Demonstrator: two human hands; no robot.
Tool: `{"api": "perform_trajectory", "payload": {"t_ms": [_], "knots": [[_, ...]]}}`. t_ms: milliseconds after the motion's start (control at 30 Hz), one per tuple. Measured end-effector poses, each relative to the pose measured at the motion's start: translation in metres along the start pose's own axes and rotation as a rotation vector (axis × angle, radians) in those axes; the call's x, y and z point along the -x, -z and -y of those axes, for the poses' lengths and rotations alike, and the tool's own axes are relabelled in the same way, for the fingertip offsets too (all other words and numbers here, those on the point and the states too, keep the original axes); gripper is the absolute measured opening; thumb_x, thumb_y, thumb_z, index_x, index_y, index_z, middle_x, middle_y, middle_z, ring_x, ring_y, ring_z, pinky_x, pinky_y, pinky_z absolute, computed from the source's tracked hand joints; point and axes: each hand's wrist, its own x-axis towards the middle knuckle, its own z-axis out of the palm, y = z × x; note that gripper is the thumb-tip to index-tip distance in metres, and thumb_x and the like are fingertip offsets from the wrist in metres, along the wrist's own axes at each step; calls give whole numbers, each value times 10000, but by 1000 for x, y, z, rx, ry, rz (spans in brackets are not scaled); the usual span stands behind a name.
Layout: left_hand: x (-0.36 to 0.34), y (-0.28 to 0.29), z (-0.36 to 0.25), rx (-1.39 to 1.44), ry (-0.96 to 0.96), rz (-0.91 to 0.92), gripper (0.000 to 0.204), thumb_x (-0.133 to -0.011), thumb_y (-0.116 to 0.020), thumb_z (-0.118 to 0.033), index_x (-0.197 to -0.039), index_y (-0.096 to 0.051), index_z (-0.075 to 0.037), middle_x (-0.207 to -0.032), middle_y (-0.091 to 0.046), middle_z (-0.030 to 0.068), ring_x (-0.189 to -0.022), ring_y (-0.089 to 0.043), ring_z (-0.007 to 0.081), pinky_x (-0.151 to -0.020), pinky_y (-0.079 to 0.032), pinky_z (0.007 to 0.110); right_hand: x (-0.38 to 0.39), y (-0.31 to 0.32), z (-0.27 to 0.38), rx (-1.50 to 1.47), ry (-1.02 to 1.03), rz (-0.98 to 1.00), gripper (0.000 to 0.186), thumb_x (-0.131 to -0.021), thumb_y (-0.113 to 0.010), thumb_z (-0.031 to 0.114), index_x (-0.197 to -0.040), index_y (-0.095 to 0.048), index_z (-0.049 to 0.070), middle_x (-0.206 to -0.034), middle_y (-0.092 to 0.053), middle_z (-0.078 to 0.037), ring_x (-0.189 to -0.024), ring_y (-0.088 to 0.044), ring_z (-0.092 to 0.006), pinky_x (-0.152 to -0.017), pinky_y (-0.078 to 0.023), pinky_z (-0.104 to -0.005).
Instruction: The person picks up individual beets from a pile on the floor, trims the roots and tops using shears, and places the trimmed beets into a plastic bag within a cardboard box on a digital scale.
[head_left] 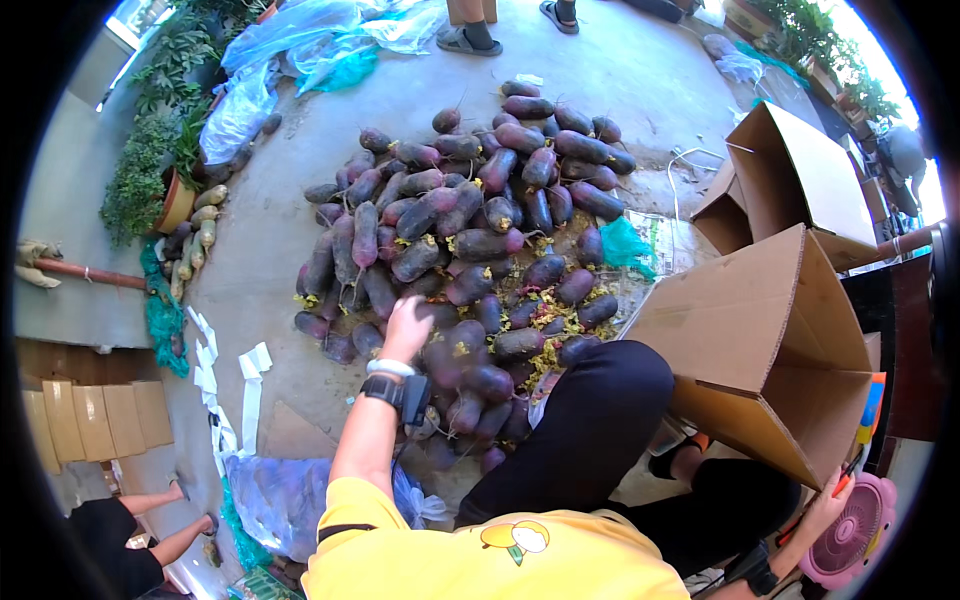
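Roots (475, 243), plump and dark purple, lie in a broad loose heap under and beyond the left hand (405, 328), which reaches into the near part of the pile; its fingers meet a dark root, but blur and overlap leave me unable to tell whether they grip it or only rest there. Wilted yellow leaves (548, 358) are scattered among the roots to the right of that hand. Beneath everything runs a grey concrete floor (255, 300), smeared with brown soil along the heap's far right edge, where a piece of green netting (627, 247) lies crumpled. The right hand (825, 503), far off to the right, has its fingers closed around an orange-handled tool (842, 486), just beside a pink fan (850, 530). Above this hand an open cardboard box (720, 320) leans on its side, with a second box (810, 185) farther beyond. Left of the left hand, white strips (252, 390) trail over the concrete, and nearer the body sits a bluish plastic bag (285, 505). Farther out on that side, pale roots (197, 250) lie by a potted plant (140, 190). Well beyond the left hand, plastic sheeting (290, 40) is bunched near another person's sandalled foot (470, 42).
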Motion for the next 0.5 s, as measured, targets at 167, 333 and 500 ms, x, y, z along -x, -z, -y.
{"api": "perform_trajectory", "payload": {"t_ms": [167,333,500], "knots": [[-78,-32,-65,-172,-274,-37,473,-742,-744,-178,-1156,-600,0,-1190,-563,189,-1136,-508,374,-971,-433,434,-3,10,-19,47,-158,8,377,-990,-533,253,-1238,-499,-30,-1081,-576,-78,-970,-538,-157,-882,-428,-280],[-139,-69,-102,-460,-265,106,431,-703,-781,-256,-1027,-625,-19,-1127,-574,148,-1151,-497,318,-977,-397,463,10,5,10,-54,-127,5,419,-991,-534,252,-1267,-467,-56,-1096,-560,-83,-980,-527,-155,-882,-429,-275],[-157,-110,-89,-718,-220,22,271,-805,-615,-173,-1043,-628,-43,-1059,-584,131,-1073,-524,302,-1007,-366,441,15,-3,28,19,-97,-66,457,-994,-528,258,-1307,-441,-64,-1128,-543,-91,-1002,-511,-157,-911,-410,-273]]}}
